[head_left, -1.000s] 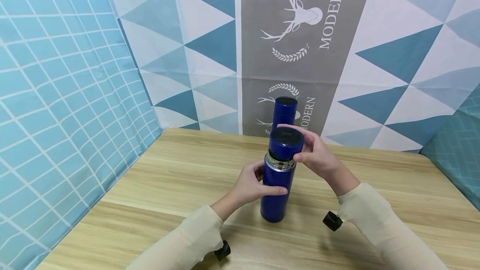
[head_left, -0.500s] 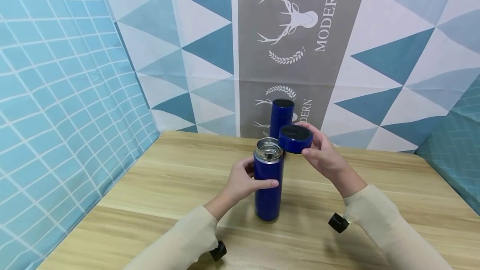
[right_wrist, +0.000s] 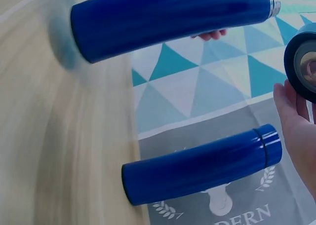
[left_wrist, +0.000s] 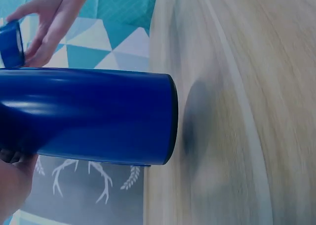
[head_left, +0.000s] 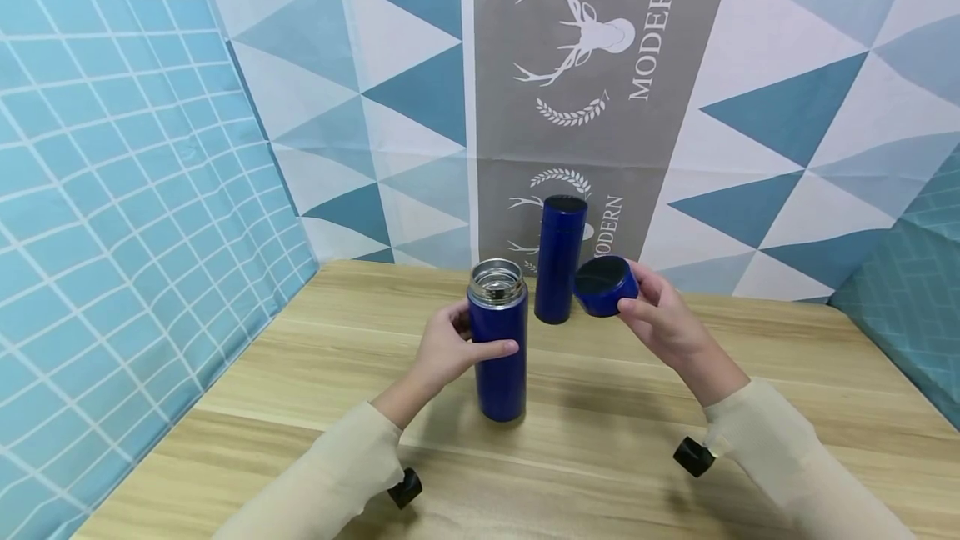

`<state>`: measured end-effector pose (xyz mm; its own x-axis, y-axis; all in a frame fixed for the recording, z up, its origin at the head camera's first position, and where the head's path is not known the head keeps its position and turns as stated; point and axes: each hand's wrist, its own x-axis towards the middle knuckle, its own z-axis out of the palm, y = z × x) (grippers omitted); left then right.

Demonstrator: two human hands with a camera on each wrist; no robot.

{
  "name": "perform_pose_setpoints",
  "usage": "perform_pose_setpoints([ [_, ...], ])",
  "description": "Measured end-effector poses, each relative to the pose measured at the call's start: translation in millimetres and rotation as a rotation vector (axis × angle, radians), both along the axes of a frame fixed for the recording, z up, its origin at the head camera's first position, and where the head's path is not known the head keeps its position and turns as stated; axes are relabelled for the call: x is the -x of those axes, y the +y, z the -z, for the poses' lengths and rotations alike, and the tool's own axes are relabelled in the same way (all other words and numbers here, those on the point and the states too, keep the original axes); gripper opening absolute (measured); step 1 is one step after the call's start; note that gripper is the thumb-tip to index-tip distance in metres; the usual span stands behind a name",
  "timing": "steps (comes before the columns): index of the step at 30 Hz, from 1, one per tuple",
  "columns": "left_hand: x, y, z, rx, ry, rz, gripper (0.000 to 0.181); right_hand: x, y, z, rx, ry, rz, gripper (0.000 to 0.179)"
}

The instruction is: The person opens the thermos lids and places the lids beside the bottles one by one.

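Observation:
My left hand [head_left: 446,347] grips a blue thermos bottle [head_left: 501,365] round its side. The bottle is uncapped, with its steel neck [head_left: 498,283] showing. In the left wrist view a gap and a shadow show between the bottle's base [left_wrist: 173,119] and the table. To the right, my right hand [head_left: 667,325] holds the blue cap [head_left: 606,288] by its side, tilted, with its dark top facing up and left. The cap's hollow underside [right_wrist: 305,64] shows in the right wrist view. Both hands are apart from each other.
A second blue thermos bottle [head_left: 558,269], capped, stands upright on the wooden table [head_left: 615,473] behind and between the first bottle and the cap. A patterned cloth [head_left: 405,90] hangs at the back, and a blue tiled cloth [head_left: 127,190] at the left.
The cap has come off the bottle's neck and moved right in my right hand. My left hand has carried the bottle to the left and slightly up in the head view.

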<state>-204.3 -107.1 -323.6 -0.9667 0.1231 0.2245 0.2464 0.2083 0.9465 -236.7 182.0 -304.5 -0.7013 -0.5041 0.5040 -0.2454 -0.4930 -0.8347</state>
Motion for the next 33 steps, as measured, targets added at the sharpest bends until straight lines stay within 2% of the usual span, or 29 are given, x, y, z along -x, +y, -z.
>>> perform_pose_setpoints([
  [9,2.9,-22.7,-10.6,0.010,-0.002,-0.087,0.055,-5.1,9.4,8.4,-0.104,-0.106,0.146,0.032],
  [16,7.6,-38.1,-18.8,0.035,0.008,-0.128,0.055,-6.0,17.6,9.2,-0.114,-0.102,0.157,0.038],
  [24,12.6,-52.9,-17.1,0.064,0.005,-0.158,0.057,-7.9,26.9,7.3,-0.191,-0.069,0.189,0.042],
  [27,13.7,-57.6,-16.1,0.083,0.006,-0.165,0.058,-9.1,30.4,8.9,-0.263,-0.056,0.242,0.041],
  [33,14.5,-63.6,-13.2,0.103,0.001,-0.179,0.059,-12.4,36.4,12.3,-0.472,-0.053,0.378,0.041],
])
